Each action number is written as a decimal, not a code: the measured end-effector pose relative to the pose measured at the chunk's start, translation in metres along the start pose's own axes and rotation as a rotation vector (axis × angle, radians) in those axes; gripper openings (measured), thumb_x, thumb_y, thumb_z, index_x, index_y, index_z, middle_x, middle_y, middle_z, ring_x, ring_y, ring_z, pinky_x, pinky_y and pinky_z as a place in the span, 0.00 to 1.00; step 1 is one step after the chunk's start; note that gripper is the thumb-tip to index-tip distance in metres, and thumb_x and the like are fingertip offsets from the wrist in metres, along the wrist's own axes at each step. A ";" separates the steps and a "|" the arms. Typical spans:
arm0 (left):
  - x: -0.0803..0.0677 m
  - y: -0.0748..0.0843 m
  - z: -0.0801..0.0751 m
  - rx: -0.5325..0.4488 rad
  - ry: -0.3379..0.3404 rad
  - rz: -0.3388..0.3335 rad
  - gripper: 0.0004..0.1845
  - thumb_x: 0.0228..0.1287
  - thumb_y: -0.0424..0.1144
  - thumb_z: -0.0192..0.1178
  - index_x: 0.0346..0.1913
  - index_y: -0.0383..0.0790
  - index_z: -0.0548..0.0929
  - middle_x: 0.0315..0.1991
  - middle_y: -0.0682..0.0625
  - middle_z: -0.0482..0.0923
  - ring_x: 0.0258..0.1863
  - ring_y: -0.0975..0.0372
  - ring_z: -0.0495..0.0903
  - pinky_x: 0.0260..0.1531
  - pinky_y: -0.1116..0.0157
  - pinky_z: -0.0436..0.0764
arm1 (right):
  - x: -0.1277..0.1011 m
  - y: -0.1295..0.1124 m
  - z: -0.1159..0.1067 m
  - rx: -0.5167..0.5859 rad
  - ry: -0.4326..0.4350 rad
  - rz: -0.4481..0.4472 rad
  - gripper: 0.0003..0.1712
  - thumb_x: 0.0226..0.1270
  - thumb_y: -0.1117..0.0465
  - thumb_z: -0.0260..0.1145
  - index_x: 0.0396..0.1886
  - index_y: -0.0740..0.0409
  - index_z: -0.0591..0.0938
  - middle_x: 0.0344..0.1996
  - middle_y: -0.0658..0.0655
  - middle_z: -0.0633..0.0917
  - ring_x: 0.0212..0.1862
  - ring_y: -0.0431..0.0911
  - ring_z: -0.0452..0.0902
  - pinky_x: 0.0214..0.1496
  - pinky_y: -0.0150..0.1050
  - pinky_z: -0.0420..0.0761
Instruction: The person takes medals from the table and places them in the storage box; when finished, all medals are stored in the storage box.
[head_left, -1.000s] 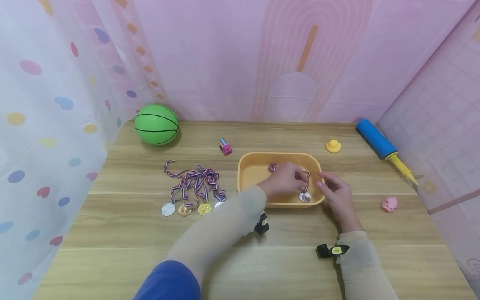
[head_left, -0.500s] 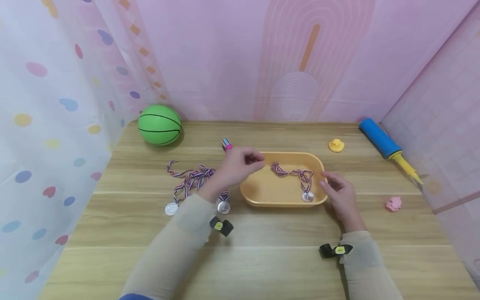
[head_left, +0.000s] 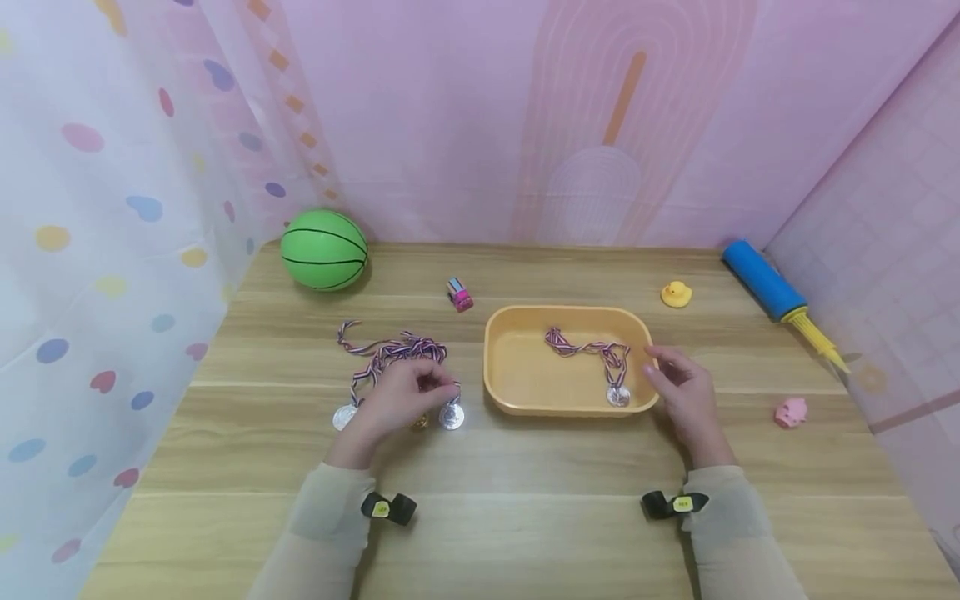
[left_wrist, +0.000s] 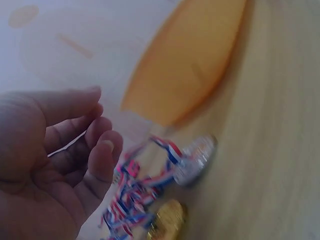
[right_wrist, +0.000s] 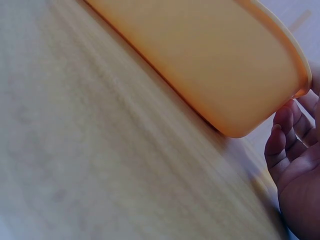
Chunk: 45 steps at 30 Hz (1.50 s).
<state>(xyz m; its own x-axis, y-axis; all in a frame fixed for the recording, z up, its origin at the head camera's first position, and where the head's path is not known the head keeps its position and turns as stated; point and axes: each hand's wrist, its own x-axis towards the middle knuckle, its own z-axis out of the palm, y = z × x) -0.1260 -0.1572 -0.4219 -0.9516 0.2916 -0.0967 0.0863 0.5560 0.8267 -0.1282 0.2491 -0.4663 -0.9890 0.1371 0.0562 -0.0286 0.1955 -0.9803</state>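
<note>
My left hand (head_left: 405,400) hovers over the heap of medals, its fingers loosely bent and nothing between them in the left wrist view. Below it lie tangled striped ribbons (head_left: 397,350). A silver medal (head_left: 452,416) shows right of the fingertips, another silver medal (head_left: 343,416) at the left, and a gold medal (left_wrist: 167,220) is partly hidden by the hand in the head view. My right hand (head_left: 688,400) holds the right end of the orange plastic tub (head_left: 517,408) by its rim, fingers bent against it. One silver medal (head_left: 618,395) with its ribbon (head_left: 581,348) lies inside.
A green ball (head_left: 325,250) sits at the back left, with a small toy car (head_left: 460,295) to its right. A yellow duck (head_left: 677,293), a blue hand pump (head_left: 765,279) and a pink toy pig (head_left: 791,412) are on the right. Curtains stand behind the table.
My left hand has let go of the ribbon in the tub and moved left, then down over the medal heap. The right hand has stayed at the tub's end.
</note>
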 end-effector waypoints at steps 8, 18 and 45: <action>0.004 -0.015 0.005 0.014 -0.069 0.001 0.05 0.54 0.37 0.71 0.32 0.48 0.83 0.31 0.54 0.80 0.33 0.59 0.76 0.35 0.61 0.78 | -0.001 0.002 0.000 -0.012 0.007 0.012 0.19 0.65 0.62 0.66 0.55 0.60 0.79 0.54 0.52 0.79 0.58 0.36 0.69 0.69 0.48 0.61; 0.009 -0.019 0.014 0.117 -0.112 -0.031 0.09 0.51 0.38 0.73 0.34 0.46 0.83 0.28 0.56 0.80 0.30 0.63 0.78 0.34 0.64 0.79 | -0.001 0.001 -0.001 0.012 -0.008 -0.030 0.18 0.65 0.63 0.66 0.54 0.61 0.80 0.53 0.54 0.80 0.58 0.37 0.70 0.66 0.32 0.65; 0.010 -0.023 0.019 0.295 -0.102 0.083 0.17 0.42 0.39 0.77 0.38 0.44 0.85 0.29 0.58 0.77 0.29 0.65 0.73 0.35 0.64 0.75 | -0.001 0.002 0.000 0.025 0.001 -0.030 0.20 0.65 0.64 0.66 0.55 0.68 0.77 0.46 0.44 0.80 0.57 0.37 0.70 0.63 0.25 0.64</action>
<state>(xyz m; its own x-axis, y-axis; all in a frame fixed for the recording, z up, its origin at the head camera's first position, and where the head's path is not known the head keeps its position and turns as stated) -0.1321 -0.1527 -0.4526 -0.9046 0.4135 -0.1033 0.2582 0.7244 0.6392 -0.1273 0.2498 -0.4682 -0.9874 0.1328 0.0862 -0.0623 0.1749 -0.9826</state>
